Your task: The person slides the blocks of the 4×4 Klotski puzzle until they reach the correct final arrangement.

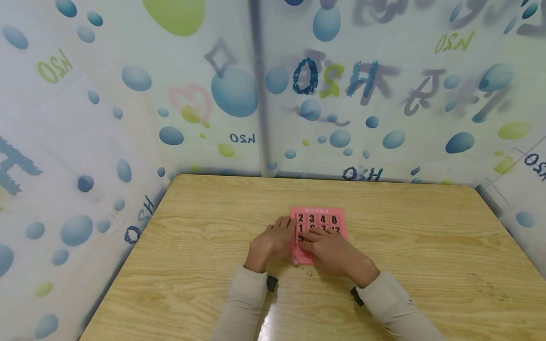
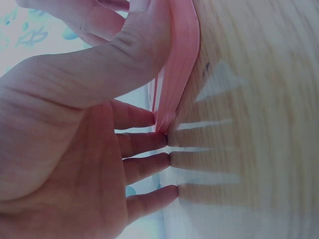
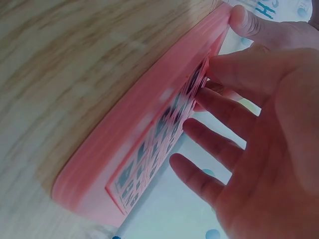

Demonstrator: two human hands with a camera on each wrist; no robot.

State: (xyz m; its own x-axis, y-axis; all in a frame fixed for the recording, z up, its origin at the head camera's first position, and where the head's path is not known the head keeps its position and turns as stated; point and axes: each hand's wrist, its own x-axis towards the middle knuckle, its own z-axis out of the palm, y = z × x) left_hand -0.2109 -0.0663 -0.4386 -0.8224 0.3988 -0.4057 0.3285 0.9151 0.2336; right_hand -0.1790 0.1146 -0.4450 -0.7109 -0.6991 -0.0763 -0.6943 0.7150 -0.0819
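A pink sliding number puzzle (image 1: 317, 210) lies flat on the wooden table (image 1: 204, 213). Its tiles carry black numbers, with 2, 3, 4, 8 along the top row. Along the puzzle's left edge rests my left hand (image 1: 277, 239), its thumb at the near left corner. In the left wrist view that hand's fingers (image 2: 144, 167) are straight, with tips at the puzzle's side and the table. My right hand (image 1: 334, 251) reaches over the tiles from the near right and covers the lower rows. In the right wrist view a fingertip (image 3: 217, 67) touches the tile area; other fingers are extended.
Printed wall panels (image 1: 384, 128) with blue and green dots stand behind the table and at its left. Dark wrist straps (image 1: 272, 283) show at both cuffs. Small ring-like marks (image 1: 309, 273) lie on the tabletop just below the puzzle.
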